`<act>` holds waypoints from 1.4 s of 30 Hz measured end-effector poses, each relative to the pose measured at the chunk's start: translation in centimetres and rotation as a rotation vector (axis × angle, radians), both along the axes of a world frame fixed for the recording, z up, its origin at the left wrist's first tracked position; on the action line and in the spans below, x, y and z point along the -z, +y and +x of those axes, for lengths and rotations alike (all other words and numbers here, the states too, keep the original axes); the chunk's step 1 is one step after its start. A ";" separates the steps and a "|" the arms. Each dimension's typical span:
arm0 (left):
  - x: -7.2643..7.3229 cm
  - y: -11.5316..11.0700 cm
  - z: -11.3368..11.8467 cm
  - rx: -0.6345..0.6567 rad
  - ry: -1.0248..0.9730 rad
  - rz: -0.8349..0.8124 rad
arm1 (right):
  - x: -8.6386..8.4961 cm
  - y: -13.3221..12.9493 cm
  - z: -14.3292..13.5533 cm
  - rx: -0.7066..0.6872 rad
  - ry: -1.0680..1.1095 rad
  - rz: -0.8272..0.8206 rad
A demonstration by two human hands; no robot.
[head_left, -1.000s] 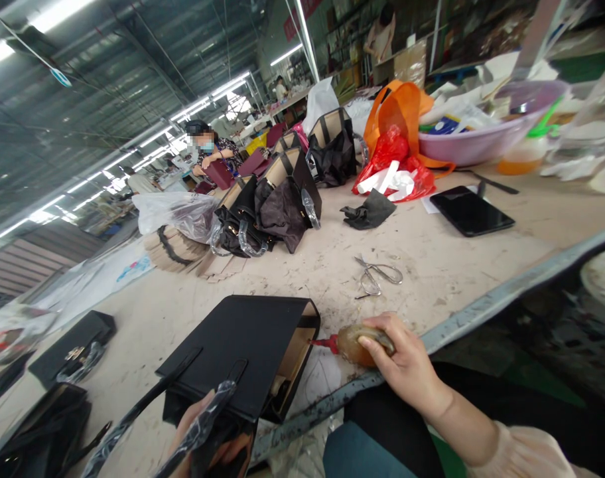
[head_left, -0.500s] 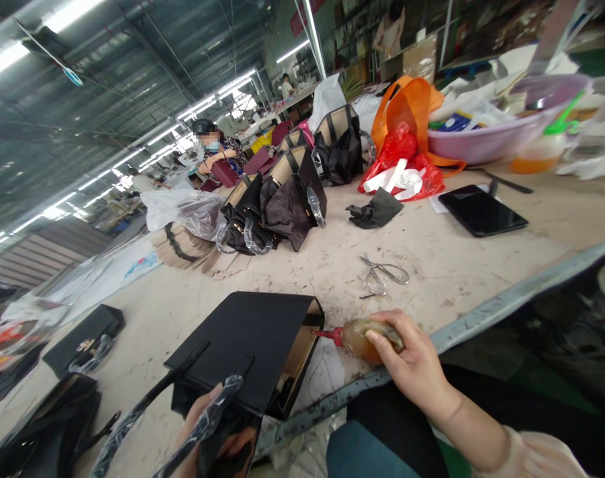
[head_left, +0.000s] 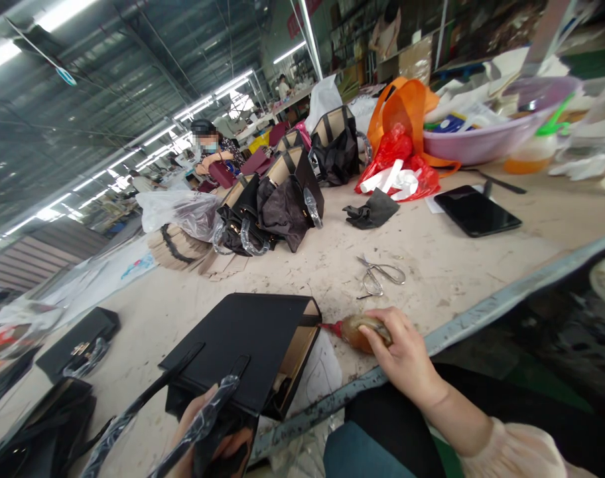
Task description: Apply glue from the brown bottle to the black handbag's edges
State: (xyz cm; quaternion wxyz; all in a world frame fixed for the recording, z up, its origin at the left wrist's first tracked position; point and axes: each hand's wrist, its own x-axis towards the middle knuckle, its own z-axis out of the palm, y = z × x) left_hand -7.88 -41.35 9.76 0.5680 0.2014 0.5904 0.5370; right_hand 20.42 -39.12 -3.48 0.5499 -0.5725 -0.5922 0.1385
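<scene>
A black handbag (head_left: 243, 342) lies on its side at the near edge of the worktable (head_left: 446, 265), its open tan-lined end facing right. My left hand (head_left: 215, 441) grips the bag's bottom end next to its plastic-wrapped handle (head_left: 203, 418). My right hand (head_left: 404, 355) is closed around a small amber squeeze bottle (head_left: 355, 330) with a red nozzle. The nozzle tip touches the bag's open edge.
Scissors (head_left: 379, 275) lie just beyond the bottle. A black tablet (head_left: 476, 210), a dark cloth (head_left: 372, 212), red and orange bags (head_left: 399, 143) and a purple basin (head_left: 486, 139) sit at the right rear. More handbags (head_left: 272, 206) stand mid-table; others lie at the left. A person works at the far end.
The red nozzle moved left from a small gap to the bag's open edge. The view shifted slightly.
</scene>
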 end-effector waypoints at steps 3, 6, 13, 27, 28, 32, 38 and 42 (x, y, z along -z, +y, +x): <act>-0.2 0.0 0.5 0.056 0.027 0.007 | -0.2 -0.2 0.0 -0.010 0.008 -0.007; -0.4 -0.1 0.9 0.006 0.034 0.013 | -0.7 -0.6 0.0 -0.051 0.030 -0.015; -0.8 -0.3 2.0 -0.089 -0.001 0.003 | -2.1 -2.2 0.3 -0.173 0.099 -0.030; -1.1 -0.1 2.6 -0.123 -0.052 -0.012 | -1.1 -1.2 0.5 -0.065 0.040 -0.019; -1.2 -0.1 2.6 -0.115 -0.051 -0.017 | -1.1 -1.4 0.5 -0.074 0.041 -0.020; -1.4 0.0 2.3 -0.101 -0.012 -0.043 | -1.4 -2.0 0.7 -0.113 0.066 -0.019; -1.1 0.0 2.2 -0.114 -0.014 0.012 | -0.2 -0.8 0.6 0.005 0.090 -0.057; -1.1 0.0 2.0 -0.083 -0.065 0.004 | 0.7 -0.2 0.2 0.028 0.079 -0.078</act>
